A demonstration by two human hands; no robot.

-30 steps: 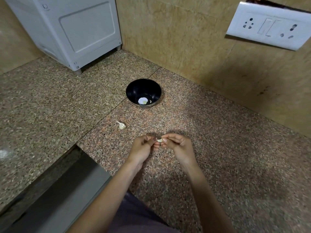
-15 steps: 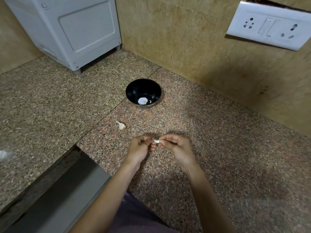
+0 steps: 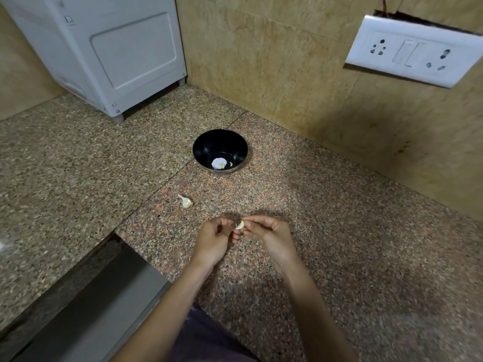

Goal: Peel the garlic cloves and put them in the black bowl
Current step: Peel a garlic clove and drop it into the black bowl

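Observation:
A small pale garlic clove (image 3: 240,225) is pinched between the fingertips of both hands, just above the granite counter. My left hand (image 3: 214,239) holds it from the left with curled fingers. My right hand (image 3: 269,232) pinches it from the right with thumb and forefinger. A second clove with its skin and a short tail (image 3: 186,202) lies on the counter to the upper left of my hands. The black bowl (image 3: 209,145) stands farther back and holds pale garlic pieces at its bottom.
A white appliance (image 3: 109,53) stands in the back left corner. A tiled wall with a white socket and switch plate (image 3: 415,52) runs along the right. The counter has a cut-out with a dark recess (image 3: 86,304) at the front left.
Both hands stay together over the same spot, working the clove; the fingers have shifted slightly. The bowl and the loose clove have not moved.

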